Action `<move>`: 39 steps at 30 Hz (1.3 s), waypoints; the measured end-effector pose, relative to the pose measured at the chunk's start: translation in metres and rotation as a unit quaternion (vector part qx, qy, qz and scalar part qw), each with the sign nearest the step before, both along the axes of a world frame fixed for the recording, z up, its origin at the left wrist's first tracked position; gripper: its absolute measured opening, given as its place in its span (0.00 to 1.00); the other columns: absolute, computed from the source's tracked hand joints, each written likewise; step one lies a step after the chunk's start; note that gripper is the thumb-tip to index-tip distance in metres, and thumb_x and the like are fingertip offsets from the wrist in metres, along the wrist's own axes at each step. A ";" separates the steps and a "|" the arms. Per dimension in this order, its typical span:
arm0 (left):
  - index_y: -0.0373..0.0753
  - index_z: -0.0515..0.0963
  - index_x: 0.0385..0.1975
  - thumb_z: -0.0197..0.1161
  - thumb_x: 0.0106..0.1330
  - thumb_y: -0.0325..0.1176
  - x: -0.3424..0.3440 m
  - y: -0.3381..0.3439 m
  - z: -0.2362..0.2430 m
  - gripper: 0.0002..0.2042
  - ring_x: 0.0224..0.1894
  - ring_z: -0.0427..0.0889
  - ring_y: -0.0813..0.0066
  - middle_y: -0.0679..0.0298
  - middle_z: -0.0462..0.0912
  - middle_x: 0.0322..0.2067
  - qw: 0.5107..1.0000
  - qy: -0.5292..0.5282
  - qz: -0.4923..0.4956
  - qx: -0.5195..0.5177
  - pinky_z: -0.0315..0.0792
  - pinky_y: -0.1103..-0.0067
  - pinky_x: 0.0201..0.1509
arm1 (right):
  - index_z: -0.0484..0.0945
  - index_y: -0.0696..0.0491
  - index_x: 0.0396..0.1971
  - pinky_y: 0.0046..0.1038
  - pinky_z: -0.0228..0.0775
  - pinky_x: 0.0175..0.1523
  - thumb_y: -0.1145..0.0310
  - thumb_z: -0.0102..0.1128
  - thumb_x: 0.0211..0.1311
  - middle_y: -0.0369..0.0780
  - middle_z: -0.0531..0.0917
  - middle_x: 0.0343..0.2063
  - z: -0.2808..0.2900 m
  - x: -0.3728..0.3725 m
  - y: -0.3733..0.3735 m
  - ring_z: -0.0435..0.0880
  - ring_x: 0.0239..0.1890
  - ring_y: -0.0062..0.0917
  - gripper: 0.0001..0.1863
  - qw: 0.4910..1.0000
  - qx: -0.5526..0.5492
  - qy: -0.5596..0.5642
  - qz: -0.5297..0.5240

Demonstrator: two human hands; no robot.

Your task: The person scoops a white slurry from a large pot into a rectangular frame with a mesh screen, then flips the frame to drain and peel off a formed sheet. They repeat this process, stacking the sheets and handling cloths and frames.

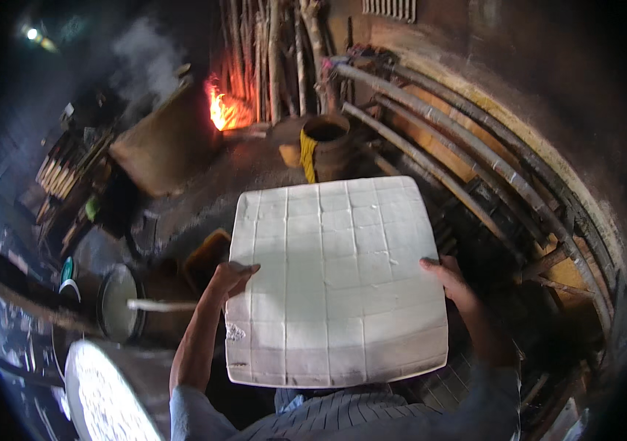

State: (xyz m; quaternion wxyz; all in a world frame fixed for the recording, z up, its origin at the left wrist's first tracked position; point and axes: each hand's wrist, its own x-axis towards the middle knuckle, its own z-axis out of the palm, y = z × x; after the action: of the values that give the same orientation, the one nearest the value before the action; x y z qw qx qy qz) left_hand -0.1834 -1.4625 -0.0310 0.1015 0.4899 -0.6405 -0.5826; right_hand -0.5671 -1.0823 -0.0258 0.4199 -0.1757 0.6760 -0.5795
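I hold a large square white slab (335, 287) marked with a grid of lines out in front of my body. My left hand (234, 278) grips its left edge, thumb on the upper face. On the opposite edge my right hand (445, 278) is closed around it in the same way, thumb on top. The slab's lower left corner has a rough, pitted patch. Its underside is hidden.
Steam rises by a big vessel (159, 143) near flames (221, 110) and upright logs (276, 66). A pot (332, 151) has yellow cloth draped over it. Poles (460, 140) line the right. Containers of white liquid (107, 386) and a stick (163, 305) sit lower left.
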 end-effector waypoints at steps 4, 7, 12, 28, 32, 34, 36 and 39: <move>0.30 0.78 0.39 0.76 0.50 0.35 -0.051 -0.087 0.008 0.20 0.35 0.79 0.75 0.64 0.81 0.33 0.990 0.128 -0.033 0.052 0.74 0.80 0.39 | 0.79 0.57 0.30 0.25 0.67 0.31 0.61 0.65 0.55 0.32 0.79 0.25 -0.013 -0.045 -0.075 0.77 0.27 0.17 0.13 0.999 -0.020 0.036 -0.014; 0.30 0.78 0.41 0.70 0.55 0.29 -0.141 -0.136 0.023 0.15 0.39 0.79 0.75 0.63 0.81 0.37 0.973 0.180 -0.079 0.124 0.74 0.79 0.45 | 0.80 0.58 0.33 0.25 0.69 0.33 0.62 0.66 0.56 0.34 0.80 0.27 -0.003 -0.096 -0.102 0.78 0.29 0.17 0.14 0.994 0.030 0.063 -0.081; 0.29 0.76 0.44 0.70 0.56 0.28 -0.273 -0.243 0.000 0.17 0.44 0.78 0.74 0.61 0.80 0.42 0.981 0.084 -0.142 0.103 0.72 0.77 0.50 | 0.79 0.61 0.38 0.27 0.71 0.37 0.65 0.63 0.58 0.37 0.81 0.30 0.019 -0.173 -0.149 0.80 0.30 0.21 0.15 0.990 -0.012 0.084 -0.116; 0.34 0.81 0.36 0.73 0.54 0.38 -0.801 -0.423 0.094 0.16 0.35 0.79 0.77 0.64 0.82 0.33 0.897 0.121 -0.413 -0.102 0.74 0.79 0.43 | 0.78 0.63 0.42 0.29 0.74 0.37 0.64 0.67 0.55 0.40 0.82 0.32 0.033 -0.512 -0.281 0.81 0.32 0.26 0.19 0.925 -0.001 0.092 -0.369; 0.32 0.81 0.37 0.73 0.53 0.40 -0.909 -0.482 0.080 0.19 0.35 0.79 0.75 0.63 0.83 0.33 0.876 0.078 -0.451 -0.155 0.74 0.77 0.42 | 0.77 0.62 0.44 0.30 0.72 0.40 0.65 0.67 0.55 0.38 0.81 0.35 0.032 -0.573 -0.328 0.79 0.35 0.25 0.20 0.913 0.015 0.058 -0.403; 0.32 0.82 0.36 0.73 0.51 0.43 -0.967 -0.479 0.098 0.21 0.34 0.79 0.75 0.63 0.83 0.32 0.894 -0.037 -0.418 -0.158 0.73 0.77 0.40 | 0.77 0.61 0.45 0.30 0.71 0.42 0.64 0.67 0.55 0.37 0.81 0.37 0.019 -0.602 -0.335 0.78 0.38 0.23 0.21 0.906 0.028 0.052 -0.419; 0.33 0.82 0.37 0.75 0.47 0.47 -1.037 -0.556 0.032 0.24 0.33 0.79 0.76 0.63 0.83 0.31 0.885 0.139 -0.444 -0.035 0.73 0.78 0.38 | 0.77 0.60 0.46 0.30 0.70 0.45 0.64 0.67 0.54 0.37 0.81 0.39 -0.007 -0.651 -0.354 0.78 0.40 0.23 0.22 0.915 -0.019 0.087 -0.393; 0.33 0.81 0.41 0.76 0.46 0.48 -1.134 -0.569 0.003 0.28 0.37 0.79 0.75 0.62 0.83 0.35 0.886 0.013 -0.455 -0.094 0.73 0.76 0.41 | 0.78 0.58 0.46 0.30 0.69 0.47 0.62 0.68 0.53 0.35 0.81 0.39 -0.013 -0.705 -0.376 0.77 0.41 0.21 0.22 0.889 0.031 0.095 -0.447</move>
State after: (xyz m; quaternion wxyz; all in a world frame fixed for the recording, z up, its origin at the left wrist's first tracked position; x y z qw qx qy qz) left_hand -1.3172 -2.0316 -0.0280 -0.1209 0.1257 -0.8432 -0.5086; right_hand -1.2717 -1.4578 -0.0386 0.0555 0.1038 0.7372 -0.6653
